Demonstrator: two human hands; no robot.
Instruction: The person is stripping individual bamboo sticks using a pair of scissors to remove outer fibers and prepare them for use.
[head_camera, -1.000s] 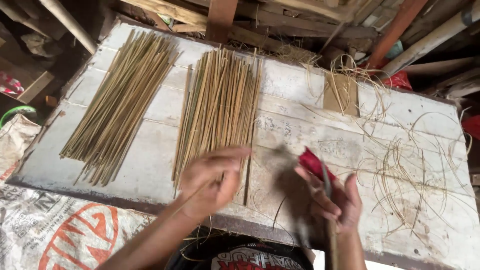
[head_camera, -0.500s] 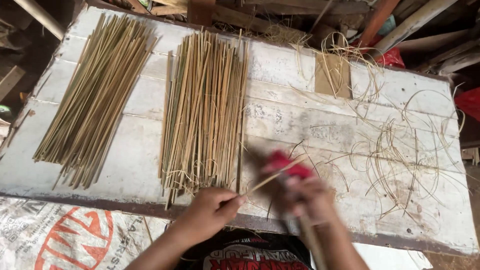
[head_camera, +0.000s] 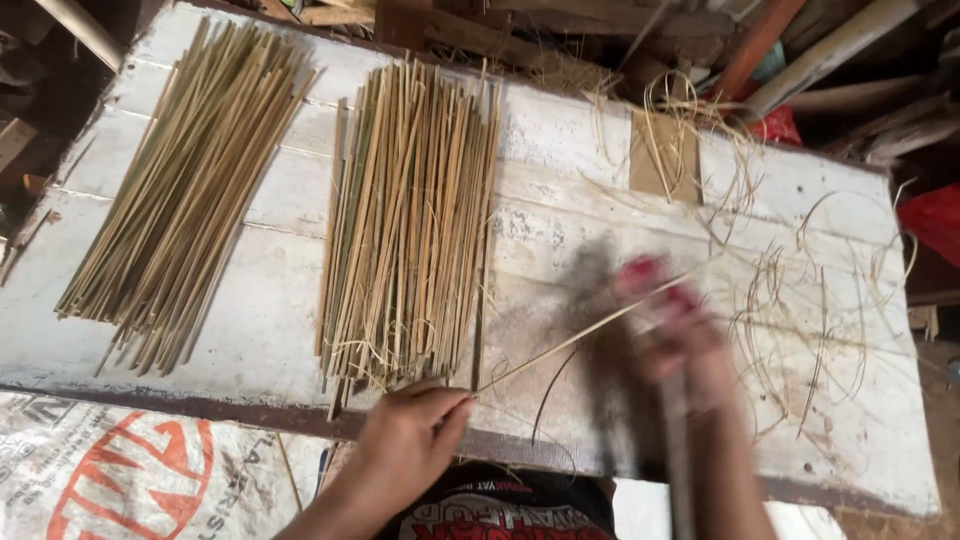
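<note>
My left hand (head_camera: 408, 432) pinches the near end of a thin bamboo stick (head_camera: 560, 347) at the front edge of the white wooden table (head_camera: 560, 210). The stick slants up and to the right towards my right hand (head_camera: 680, 345), which is blurred by motion and grips a red-handled knife (head_camera: 655, 285) against the stick. A long thin shaving (head_camera: 548, 395) curls off below the stick. Just left of my left hand lies a pile of bamboo sticks (head_camera: 410, 215).
A second pile of bamboo sticks (head_camera: 185, 185) lies at the table's left end. Curly bamboo shavings (head_camera: 800, 290) and a small brown board (head_camera: 665, 155) cover the right part. A printed sack (head_camera: 130, 470) lies below left. Wood scraps and poles (head_camera: 830, 45) are stacked behind.
My left hand has drawn back to the table's front edge with the stick. My right hand with the knife has moved away along the stick, up and to the right.
</note>
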